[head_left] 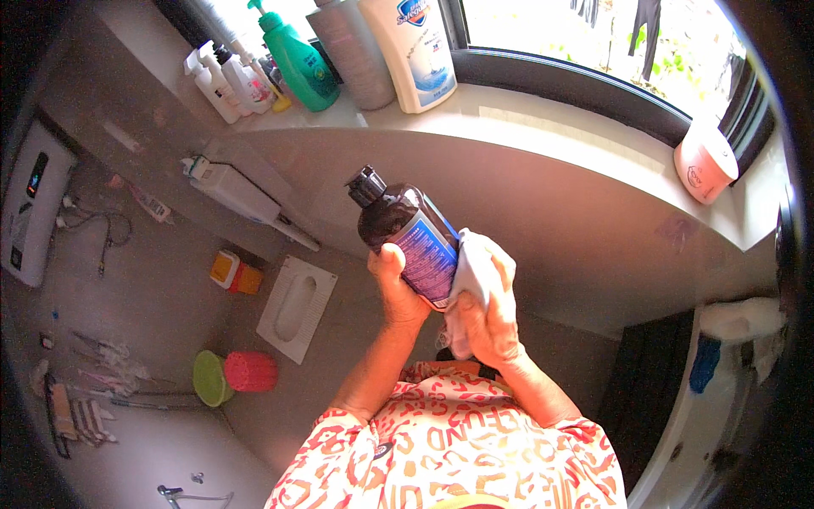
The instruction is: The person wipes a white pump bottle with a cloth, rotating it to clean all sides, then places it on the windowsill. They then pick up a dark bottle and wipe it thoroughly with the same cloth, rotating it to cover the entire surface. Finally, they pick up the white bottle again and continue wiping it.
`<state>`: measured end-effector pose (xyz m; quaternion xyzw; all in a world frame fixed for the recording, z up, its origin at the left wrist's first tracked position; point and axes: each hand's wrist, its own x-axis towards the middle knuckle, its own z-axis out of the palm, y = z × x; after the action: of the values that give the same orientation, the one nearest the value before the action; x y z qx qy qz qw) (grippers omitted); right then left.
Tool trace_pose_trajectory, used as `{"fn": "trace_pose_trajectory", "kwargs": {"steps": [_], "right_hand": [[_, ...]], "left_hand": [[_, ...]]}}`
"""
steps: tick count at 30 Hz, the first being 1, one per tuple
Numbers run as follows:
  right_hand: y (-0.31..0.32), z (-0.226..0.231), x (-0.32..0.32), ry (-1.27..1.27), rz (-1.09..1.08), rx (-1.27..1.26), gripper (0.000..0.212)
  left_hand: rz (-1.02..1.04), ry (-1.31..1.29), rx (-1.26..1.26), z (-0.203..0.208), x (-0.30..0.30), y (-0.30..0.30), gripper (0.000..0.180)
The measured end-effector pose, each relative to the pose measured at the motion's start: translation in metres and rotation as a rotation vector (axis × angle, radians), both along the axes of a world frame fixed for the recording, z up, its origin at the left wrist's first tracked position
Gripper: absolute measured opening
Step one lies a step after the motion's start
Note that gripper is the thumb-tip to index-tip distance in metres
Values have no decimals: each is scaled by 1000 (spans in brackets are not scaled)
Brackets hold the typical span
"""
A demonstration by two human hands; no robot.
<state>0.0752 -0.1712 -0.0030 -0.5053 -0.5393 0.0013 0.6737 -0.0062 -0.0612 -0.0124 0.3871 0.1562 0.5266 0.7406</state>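
1. The dark bottle [394, 216], with a black cap [366, 186] and a blue label [428, 254], is at the center of the frame. It is tilted, its cap toward the upper left and its base toward the lower right.
2. The left hand [403, 293] grips the lower left side of the bottle. Its thumb presses along the near side; its other fingers are largely hidden, so their spread cannot be told.
3. The right hand [494, 318], right of center, holds a pale cloth [473, 271] against the bottle's right side. The fingers are curled over the cloth, with the thumb bent in front.
4. The windowsill [551, 131] arches across the upper part of the frame. Toward its left end stand a cluster of small bottles [227, 89], a green pump bottle [301, 68], a grey bottle [356, 64] and a white bottle [413, 64]; a pink jar [708, 165] is at the upper right.
5. At left of center, a squat toilet [297, 310] is set in the floor. Below and left of it, a green bucket [210, 379] stands just beside a red container [251, 371].
6. A patterned shirt [466, 433] fills the lower center.
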Motion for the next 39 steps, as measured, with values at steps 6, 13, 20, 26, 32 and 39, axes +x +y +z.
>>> {"fn": "trace_pose_trajectory", "kwargs": {"steps": [6,13,20,26,32,39], "right_hand": [[-11,19,11,755,350,-399,38],[-8,2,-1,130,67,-93,46],[0,17,3,-285,8,-19,57],[2,13,16,73,229,-154,44],[5,22,23,-125,53,-67,48],[5,28,31,-121,33,-19,42]], "left_hand": [[-68,-45,5,5,-3,-8,72],[21,42,37,-20,-5,5,72],[-117,-89,40,2,-13,-20,66],[-162,6,116,-2,-10,-18,71],[-117,177,153,-6,-9,-21,65],[-231,228,265,-6,-7,-19,76]]}}
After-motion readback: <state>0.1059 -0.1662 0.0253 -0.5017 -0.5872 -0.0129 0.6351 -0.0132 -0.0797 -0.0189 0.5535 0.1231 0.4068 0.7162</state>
